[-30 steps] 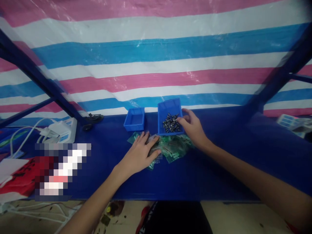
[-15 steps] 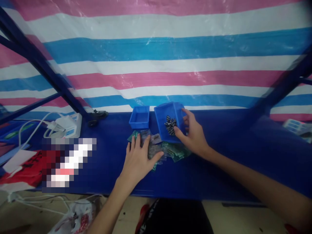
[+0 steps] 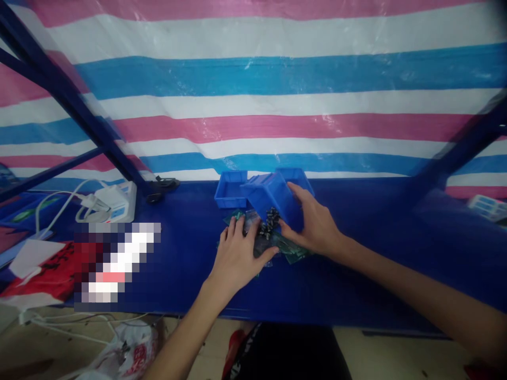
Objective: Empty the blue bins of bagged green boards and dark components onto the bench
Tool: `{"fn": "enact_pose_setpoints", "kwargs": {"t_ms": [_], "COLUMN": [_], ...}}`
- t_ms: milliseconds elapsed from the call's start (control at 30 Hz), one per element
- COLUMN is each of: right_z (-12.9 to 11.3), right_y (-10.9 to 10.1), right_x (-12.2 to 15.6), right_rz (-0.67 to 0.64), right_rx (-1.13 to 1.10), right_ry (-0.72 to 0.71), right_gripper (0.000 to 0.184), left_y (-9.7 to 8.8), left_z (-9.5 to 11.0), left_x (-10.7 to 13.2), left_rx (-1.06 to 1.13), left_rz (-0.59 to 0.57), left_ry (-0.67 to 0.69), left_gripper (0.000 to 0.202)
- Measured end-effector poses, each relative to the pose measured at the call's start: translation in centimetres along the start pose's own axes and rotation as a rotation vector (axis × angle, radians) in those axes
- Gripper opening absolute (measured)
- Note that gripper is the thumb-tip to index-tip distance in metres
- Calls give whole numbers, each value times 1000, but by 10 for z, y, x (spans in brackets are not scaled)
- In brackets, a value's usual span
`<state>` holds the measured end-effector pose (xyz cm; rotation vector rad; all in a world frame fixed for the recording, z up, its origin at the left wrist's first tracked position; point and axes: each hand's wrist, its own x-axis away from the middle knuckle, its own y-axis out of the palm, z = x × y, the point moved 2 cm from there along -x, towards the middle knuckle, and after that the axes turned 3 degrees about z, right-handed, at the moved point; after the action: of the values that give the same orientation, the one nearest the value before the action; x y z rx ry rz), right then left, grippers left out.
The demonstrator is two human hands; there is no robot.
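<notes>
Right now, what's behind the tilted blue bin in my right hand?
The left bin and right bin show partly behind the tilted bin, with striped sheet beyond. The tilted bin and your right hand cover much of the right bin, including any contents.

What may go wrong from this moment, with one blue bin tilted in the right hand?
Small black parts are at the mouth of the tilted bin, so some might scatter past the bags onto the table.
Only the right hand seems to hold this bin, so it could slip.
The left hand lies over the bags, so parts may get hidden under it.
</notes>
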<state>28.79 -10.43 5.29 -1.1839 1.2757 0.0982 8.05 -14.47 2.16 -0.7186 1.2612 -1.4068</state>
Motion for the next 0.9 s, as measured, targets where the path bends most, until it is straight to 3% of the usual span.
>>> {"fn": "enact_pose_setpoints", "kwargs": {"t_ms": [267, 633, 767, 833, 900], "right_z": [11, 42, 46, 45, 45], "right_y": [-8, -37, -37, -31, -18], "right_x": [3, 15, 4, -13, -34], "right_rz": [34, 50, 168, 232, 246], "right_rx": [101, 193, 161, 91, 7], "right_ry": [-189, -321, -181, -25, 173], "right_gripper": [88, 86, 76, 70, 62], "left_y": [2, 0, -27, -46, -61], "left_z": [-1, -6, -3, 1, 6], "left_x": [3, 5, -2, -12, -28], "left_rx": [-29, 42, 113, 159, 172], "left_rz": [-12, -15, 150, 272, 289], "left_ry": [4, 10, 16, 40, 87], "left_gripper": [83, 80, 66, 60, 59]}}
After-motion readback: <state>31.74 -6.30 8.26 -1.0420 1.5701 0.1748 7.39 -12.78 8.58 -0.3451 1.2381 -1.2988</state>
